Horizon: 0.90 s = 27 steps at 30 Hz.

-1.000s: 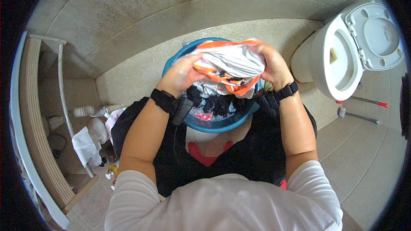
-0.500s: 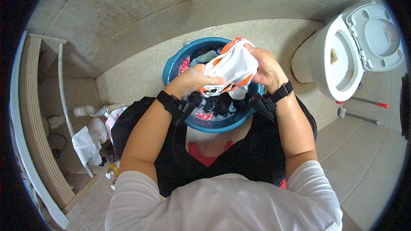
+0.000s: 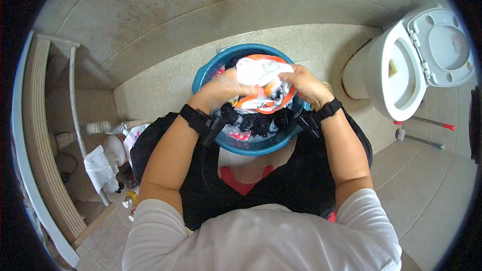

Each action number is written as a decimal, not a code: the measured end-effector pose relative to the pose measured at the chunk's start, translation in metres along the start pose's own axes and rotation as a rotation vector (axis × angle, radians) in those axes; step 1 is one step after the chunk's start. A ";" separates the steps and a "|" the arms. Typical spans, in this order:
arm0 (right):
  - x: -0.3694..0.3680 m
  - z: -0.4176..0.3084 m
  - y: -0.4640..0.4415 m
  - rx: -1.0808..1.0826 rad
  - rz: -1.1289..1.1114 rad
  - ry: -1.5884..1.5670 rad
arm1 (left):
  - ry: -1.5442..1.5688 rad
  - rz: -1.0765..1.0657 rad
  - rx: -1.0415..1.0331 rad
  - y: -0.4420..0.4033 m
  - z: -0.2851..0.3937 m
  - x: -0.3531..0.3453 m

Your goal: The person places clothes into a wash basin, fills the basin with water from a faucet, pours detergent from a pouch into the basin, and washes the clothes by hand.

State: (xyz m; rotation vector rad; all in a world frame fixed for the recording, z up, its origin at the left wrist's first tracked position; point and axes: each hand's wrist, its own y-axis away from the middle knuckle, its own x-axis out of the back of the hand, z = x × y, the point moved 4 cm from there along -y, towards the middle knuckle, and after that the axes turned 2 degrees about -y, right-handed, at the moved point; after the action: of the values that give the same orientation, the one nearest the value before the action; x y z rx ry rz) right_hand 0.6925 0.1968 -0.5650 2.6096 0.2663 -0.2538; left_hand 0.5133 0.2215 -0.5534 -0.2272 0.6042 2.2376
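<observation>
A white garment with orange edging [image 3: 263, 73] is held between both hands over a blue basin [image 3: 241, 149]. My left hand [image 3: 221, 90], blurred by motion, grips its left side with the thumb across the cloth. On the right side, my right hand [image 3: 307, 84] pinches the fabric between thumb and fingers. Dark wet clothes [image 3: 258, 123] lie in soapy water below, with a red-and-white patterned piece [image 3: 240, 135] near the basin's front. The cloth and hands hide the middle of the basin.
To the right stands a white toilet [image 3: 401, 78] with its lid raised. Red-tipped rods [image 3: 432, 122] lie on the floor beside it. A metal rail [image 3: 75, 100] with a white cloth [image 3: 102, 169] and a ribbed hose [image 3: 98, 128] are at the left. A tiled wall rises behind the basin.
The garment has been turned and bunched lower over the basin, showing more orange edging. My right hand has gone from flat under the cloth to pinching it; my left hand has shifted slightly left.
</observation>
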 end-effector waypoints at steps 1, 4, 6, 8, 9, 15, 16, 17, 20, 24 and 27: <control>-0.002 -0.010 0.004 -0.008 -0.005 -0.167 | -0.156 0.000 -0.087 -0.002 -0.009 -0.001; -0.002 -0.021 0.006 -0.007 -0.041 -0.420 | -0.295 0.058 0.079 -0.008 -0.031 0.010; -0.005 -0.017 0.004 -0.022 -0.061 -0.572 | 0.110 0.225 0.119 -0.007 -0.033 0.021; -0.010 -0.013 0.005 -0.041 -0.099 -0.598 | 0.330 0.249 0.131 -0.009 -0.029 0.023; -0.015 -0.016 0.010 -0.008 -0.101 -0.349 | 0.543 0.163 0.061 -0.009 -0.023 0.022; -0.003 -0.010 0.007 -0.096 0.027 0.363 | 0.693 0.025 -0.017 -0.004 -0.002 0.015; 0.005 -0.011 0.006 -0.093 0.059 0.270 | 0.693 0.025 -0.018 -0.001 0.001 0.012; 0.010 -0.015 0.004 -0.006 0.089 0.189 | 0.390 0.019 0.040 0.004 0.001 0.006; 0.006 -0.022 0.006 0.029 0.011 -0.379 | -0.134 -0.023 0.005 -0.002 -0.011 -0.002; -0.011 -0.015 0.005 -0.036 -0.040 -0.652 | -0.178 0.132 0.112 -0.011 -0.035 0.018; -0.021 -0.023 0.014 -0.025 -0.146 -0.295 | 0.617 0.134 0.104 -0.005 -0.019 0.016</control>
State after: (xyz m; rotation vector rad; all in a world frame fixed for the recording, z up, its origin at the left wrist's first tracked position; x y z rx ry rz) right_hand 0.6787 0.1931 -0.5342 2.4889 0.3519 -0.6738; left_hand 0.5058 0.2251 -0.5772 -0.8632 1.0823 2.2452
